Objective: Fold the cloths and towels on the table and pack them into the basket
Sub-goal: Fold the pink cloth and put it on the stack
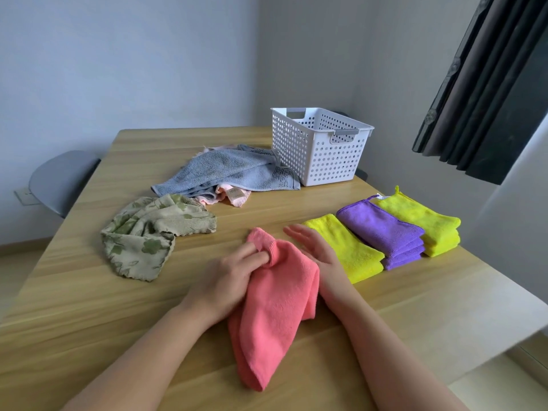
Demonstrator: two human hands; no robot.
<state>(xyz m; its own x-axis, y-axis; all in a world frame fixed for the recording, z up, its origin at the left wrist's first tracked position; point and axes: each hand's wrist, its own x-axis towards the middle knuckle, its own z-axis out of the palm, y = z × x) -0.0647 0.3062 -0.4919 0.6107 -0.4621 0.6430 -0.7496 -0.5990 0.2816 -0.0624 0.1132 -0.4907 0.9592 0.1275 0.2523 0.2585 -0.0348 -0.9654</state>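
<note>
Near edge of the table [118, 307]: the pink cloth [275, 307] lies between the two forearms, doubled lengthwise, loose, not yet squared.

Left hand [225, 274]: fingers curled, pinching the cloth's far corner, fingertips tucked into the fold. We read this as holding the layers aligned.

Right hand [314, 247]: fingers straight and spread wide, set on its edge against the cloth's right side and holding nothing. Likely a guide for the next fold. The hands are close, with the cloth between them.

Just right of that hand is a row of folded pieces side by side: yellow cloth [350, 253], purple stack [385, 232], yellow stack [427, 223]. We judge them staged for packing.

Mid-left: floral cloth [148, 232], crumpled and unfolded.

Farther: blue towel [228, 170] heaped over a peach towel [234, 195], its right end against the basket [320, 149].

The basket stands at the far right of the table. We see nothing inside it, though part of its floor is hidden.
</note>
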